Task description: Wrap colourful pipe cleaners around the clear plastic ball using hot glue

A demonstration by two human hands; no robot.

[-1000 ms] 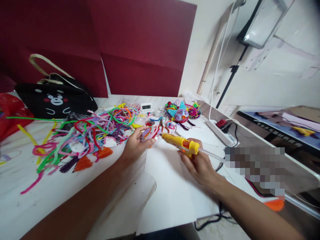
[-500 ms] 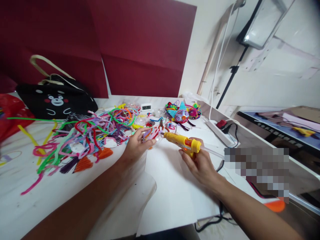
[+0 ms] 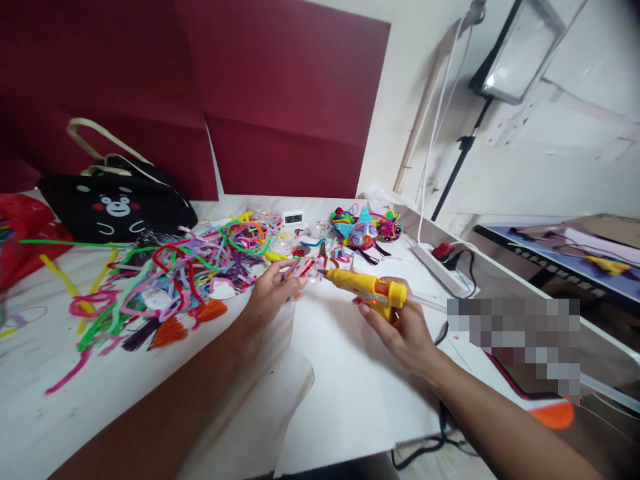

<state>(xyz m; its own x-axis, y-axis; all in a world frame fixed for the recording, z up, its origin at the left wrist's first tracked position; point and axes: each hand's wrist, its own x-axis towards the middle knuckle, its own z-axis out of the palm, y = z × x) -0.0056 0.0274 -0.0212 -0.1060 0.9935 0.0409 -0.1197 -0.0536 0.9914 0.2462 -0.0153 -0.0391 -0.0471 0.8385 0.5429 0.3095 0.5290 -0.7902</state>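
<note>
Yellow glue gun (image 3: 367, 288): gripped in my right hand (image 3: 403, 327), nozzle close to the striped piece (image 3: 304, 268).
Striped piece: pinched in my left hand (image 3: 274, 291), over the counter (image 3: 30, 427).
Pipe cleaners (image 3: 200, 263): heaped on the counter's left side, orange tassels (image 3: 167, 331) at the near edge.
Bright ornaments (image 3: 361, 233): behind the glue gun, near the power strip (image 3: 440, 270).

The only view is from one camera worn on the person's head, and it looks forward and down over the bench (image 3: 340, 373). It is near enough that both forearms enter large from the bottom, while the dark red backing (image 3: 295, 100) and the white wall (image 3: 565, 167) stand farther, in the upper part of the view.
</note>
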